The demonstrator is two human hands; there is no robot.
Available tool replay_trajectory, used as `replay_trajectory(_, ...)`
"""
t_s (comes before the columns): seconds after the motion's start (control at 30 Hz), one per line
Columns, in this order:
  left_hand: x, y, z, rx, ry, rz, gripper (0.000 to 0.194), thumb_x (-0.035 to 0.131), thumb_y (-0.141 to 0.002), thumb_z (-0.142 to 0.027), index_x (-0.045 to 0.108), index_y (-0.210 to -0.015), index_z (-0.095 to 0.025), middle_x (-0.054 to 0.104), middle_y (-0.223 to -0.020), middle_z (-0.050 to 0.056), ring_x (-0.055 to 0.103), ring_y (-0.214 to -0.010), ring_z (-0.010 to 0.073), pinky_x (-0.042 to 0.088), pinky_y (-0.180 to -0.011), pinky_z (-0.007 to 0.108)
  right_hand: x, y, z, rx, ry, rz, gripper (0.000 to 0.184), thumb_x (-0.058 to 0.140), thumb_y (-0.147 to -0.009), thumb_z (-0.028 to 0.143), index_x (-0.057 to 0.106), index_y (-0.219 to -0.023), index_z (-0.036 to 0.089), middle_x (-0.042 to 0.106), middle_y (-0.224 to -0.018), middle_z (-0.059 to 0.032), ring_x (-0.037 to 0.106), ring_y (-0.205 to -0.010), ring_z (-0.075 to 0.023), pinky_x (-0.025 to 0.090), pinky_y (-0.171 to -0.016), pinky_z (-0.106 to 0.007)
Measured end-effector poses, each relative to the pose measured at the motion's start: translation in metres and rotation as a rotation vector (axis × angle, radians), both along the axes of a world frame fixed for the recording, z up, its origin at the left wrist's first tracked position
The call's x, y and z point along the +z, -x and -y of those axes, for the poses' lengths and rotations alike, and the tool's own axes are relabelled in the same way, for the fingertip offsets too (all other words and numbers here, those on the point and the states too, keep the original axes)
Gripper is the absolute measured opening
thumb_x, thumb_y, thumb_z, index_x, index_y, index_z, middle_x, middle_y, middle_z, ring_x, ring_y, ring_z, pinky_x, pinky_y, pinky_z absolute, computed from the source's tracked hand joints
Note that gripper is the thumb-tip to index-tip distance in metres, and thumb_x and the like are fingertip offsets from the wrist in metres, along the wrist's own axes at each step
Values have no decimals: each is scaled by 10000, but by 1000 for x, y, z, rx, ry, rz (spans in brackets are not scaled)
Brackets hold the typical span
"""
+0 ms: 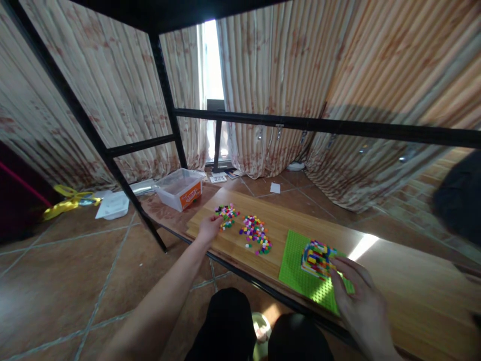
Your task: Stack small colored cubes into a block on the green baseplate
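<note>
On the wooden board lies a bright green baseplate (295, 263) carrying a patch of small multicoloured building bricks (315, 256). My right hand (361, 296) is over the baseplate's right side, thumb and forefinger nearly together at the patch's right edge; whatever they pinch is too small to make out. Further left, my left hand (210, 228) reaches to the near side of a small pile of loose bricks (227, 213), its fingers closed together at the pile's edge. What they hold, if anything, is hidden. Between the hands is a larger pile of loose bricks (254, 231).
The long wooden board (285, 208) rests on a black metal frame (263, 118), whose bars run overhead and beyond it. A clear plastic box (171, 193) with an orange label stands past the board's left end. Patterned curtains (263, 65) hang behind. A white tray (112, 205) lies on the tiles.
</note>
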State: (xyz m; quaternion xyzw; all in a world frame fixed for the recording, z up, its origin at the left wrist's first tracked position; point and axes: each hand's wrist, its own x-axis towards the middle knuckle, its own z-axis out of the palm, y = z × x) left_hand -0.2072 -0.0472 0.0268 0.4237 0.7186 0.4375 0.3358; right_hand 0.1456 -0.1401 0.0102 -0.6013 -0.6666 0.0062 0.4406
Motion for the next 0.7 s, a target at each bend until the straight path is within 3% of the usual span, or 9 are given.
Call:
replay_trajectory(0.1,12,-28,37,-143,22,241,301,495,-872,-308,405,-614,-182,291,-498,-87,223,-387,44,229,-400,188,8,27,17,121,97,-169,293,530,-873,453,683,-1018,251,658,-1114,-88,625,-1015,-256,544,-779,-386)
replay_trajectory(0.2,23,-63,83,-332,140,1139,271,466,-892,-206,367,-642,-169,246,-530,-97,179,-380,16,177,-371,136,24,58,32,263,160,-272,305,570,-866,406,653,-1120,258,652,-1103,-82,644,-899,-216,545,-785,-376)
replay_trajectory(0.3,34,-95,122,-367,281,1575,163,450,-915,-179,453,-756,-144,252,-521,-99,216,-362,9,176,-354,112,41,81,42,384,134,-346,381,602,-858,360,594,-1231,284,645,-1129,-68,621,-973,-214,531,-848,-385)
replay_trajectory(0.4,43,-119,146,-370,387,1693,184,460,-920,-198,456,-746,-140,269,-513,-92,240,-355,2,183,-351,111,53,88,52,445,86,-397,374,606,-863,304,588,-1237,303,639,-1169,-58,592,-1077,-225,491,-930,-422)
replay_trajectory(0.53,49,-138,161,-381,470,1674,206,486,-910,-192,445,-714,-146,266,-508,-89,235,-356,1,163,-356,116,59,84,68,461,52,-437,280,581,-882,267,640,-1150,318,675,-1073,-42,607,-1039,-215,487,-925,-419)
replay_trajectory(0.7,39,-147,165,-422,464,1561,187,544,-898,-234,500,-748,-131,267,-520,-91,202,-365,-1,147,-358,130,43,66,82,362,92,-455,273,614,-861,304,657,-1131,304,677,-1082,-41,621,-1016,-208,504,-893,-383)
